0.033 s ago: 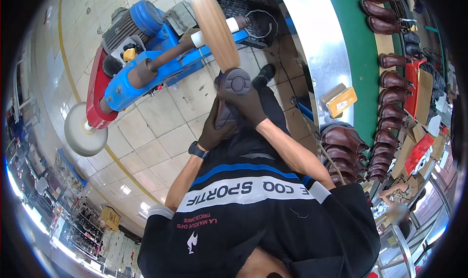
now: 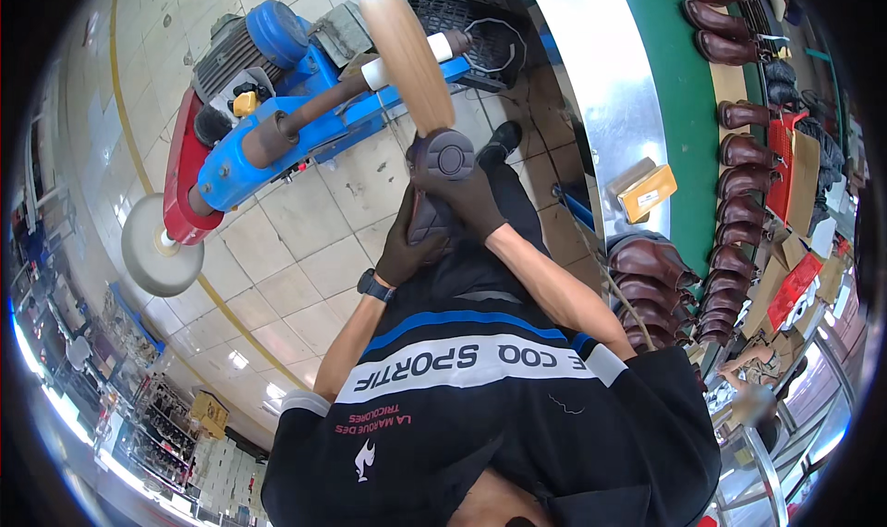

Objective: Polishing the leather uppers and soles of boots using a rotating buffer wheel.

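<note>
Both my gloved hands grip one dark shoe [image 2: 451, 155], its ridged sole facing up. My left hand [image 2: 401, 250] is closed around the end nearer my body. Further forward, my right hand [image 2: 473, 199] wraps the shoe's side close to the round-patterned heel. The far end of the shoe meets the lower edge of a tan buffing wheel [image 2: 407, 65], whose surface looks smeared as if spinning. The shoe's upper is mostly hidden by the sole and my gloves.
A blue and red polishing machine [image 2: 268, 148] carries the wheel, with a pale second wheel [image 2: 162, 245] at left. A black crate [image 2: 471, 42] sits behind. At right, a metal-edged green bench [image 2: 688, 111] holds a yellow box [image 2: 647, 194]; brown shoes [image 2: 744, 167] line its far side.
</note>
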Demonstrator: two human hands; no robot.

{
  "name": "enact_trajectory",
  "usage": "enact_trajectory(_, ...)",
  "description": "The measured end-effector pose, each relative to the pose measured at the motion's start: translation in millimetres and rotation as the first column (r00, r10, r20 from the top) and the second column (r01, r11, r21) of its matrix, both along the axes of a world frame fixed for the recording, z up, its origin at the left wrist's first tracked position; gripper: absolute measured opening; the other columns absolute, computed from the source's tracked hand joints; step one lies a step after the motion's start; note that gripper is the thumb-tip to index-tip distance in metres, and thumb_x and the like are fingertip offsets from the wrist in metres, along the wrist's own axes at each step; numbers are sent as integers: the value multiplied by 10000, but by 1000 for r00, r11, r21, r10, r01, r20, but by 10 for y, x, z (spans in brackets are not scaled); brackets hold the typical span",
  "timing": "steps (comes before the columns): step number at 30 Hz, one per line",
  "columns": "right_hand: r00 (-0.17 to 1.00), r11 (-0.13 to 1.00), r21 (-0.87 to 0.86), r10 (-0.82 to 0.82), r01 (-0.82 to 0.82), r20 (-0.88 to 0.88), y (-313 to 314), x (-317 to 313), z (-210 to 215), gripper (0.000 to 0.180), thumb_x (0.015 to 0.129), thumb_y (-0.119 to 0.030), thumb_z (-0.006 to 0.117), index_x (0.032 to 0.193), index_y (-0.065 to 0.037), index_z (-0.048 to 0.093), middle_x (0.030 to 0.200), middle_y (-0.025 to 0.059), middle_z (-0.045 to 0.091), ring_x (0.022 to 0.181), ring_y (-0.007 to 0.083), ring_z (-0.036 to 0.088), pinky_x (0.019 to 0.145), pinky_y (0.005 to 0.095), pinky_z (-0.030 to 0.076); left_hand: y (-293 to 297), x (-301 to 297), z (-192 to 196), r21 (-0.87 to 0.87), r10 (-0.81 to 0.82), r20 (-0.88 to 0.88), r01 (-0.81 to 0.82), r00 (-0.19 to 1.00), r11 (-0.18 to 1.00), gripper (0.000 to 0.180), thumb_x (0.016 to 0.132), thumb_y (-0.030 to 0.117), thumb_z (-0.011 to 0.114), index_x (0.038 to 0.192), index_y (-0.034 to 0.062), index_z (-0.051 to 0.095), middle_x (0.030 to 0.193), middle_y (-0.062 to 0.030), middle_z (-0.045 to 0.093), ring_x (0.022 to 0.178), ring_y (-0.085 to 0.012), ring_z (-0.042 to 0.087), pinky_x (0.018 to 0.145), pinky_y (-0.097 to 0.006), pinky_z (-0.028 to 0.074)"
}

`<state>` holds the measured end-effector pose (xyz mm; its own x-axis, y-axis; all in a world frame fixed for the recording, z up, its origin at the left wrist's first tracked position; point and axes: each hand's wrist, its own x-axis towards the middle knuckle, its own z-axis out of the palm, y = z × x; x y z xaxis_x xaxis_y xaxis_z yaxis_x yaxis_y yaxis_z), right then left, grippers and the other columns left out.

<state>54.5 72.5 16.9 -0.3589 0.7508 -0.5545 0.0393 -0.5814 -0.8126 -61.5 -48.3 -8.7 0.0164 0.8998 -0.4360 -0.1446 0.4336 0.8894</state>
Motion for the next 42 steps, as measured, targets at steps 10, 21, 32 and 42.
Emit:
enact_trajectory(10, 955, 950, -97, 294, -295, -32, -150, 101, -30, 653, 606, -123, 794, 1159, -6, 469, 1060, 77, 571, 960, 158, 555, 835, 295, 477, -43, 40, -57, 52, 29, 19, -30, 999, 998, 932, 744, 174, 713, 1439, 50, 104, 1430, -169, 271, 1308, -245, 299, 1045, -349, 292)
enact_trajectory(21, 977, 976, 164, 115, -145, 178, -67, -112, -135, 446, 583, -157, 779, 968, -25, 599, 914, 61, 631, 825, 146, 599, 756, 286, 495, 947, -395, -611, -76, 138, -166, -152, 976, 985, 493, 963, 379, 322, 1251, 13, 481, 1079, -124, 610, 943, -187, 584, 721, -323, 468)
enact_trajectory(32, 960, 951, 186, 215, -247, 177, -51, 74, -128, 759, 534, -118, 760, 1218, -38, 441, 1076, 96, 582, 984, 206, 571, 864, 319, 460, 1297, -154, -1703, -69, 313, 47, -309, 949, 948, 396, 928, 270, 467, 1245, 33, 449, 1088, -127, 617, 933, -229, 606, 742, -324, 497)
enact_trajectory(42, 867, 838, 271, 388, -473, 314, 208, 205, -198, 742, 555, -146, 760, 1214, -24, 443, 1078, 132, 583, 978, 230, 572, 887, 322, 439, 1516, -128, -1196, -116, 438, 409, -430, 801, 895, 449, 925, 445, 437, 1170, 79, 518, 921, -78, 610, 701, -169, 587, 587, -306, 512)
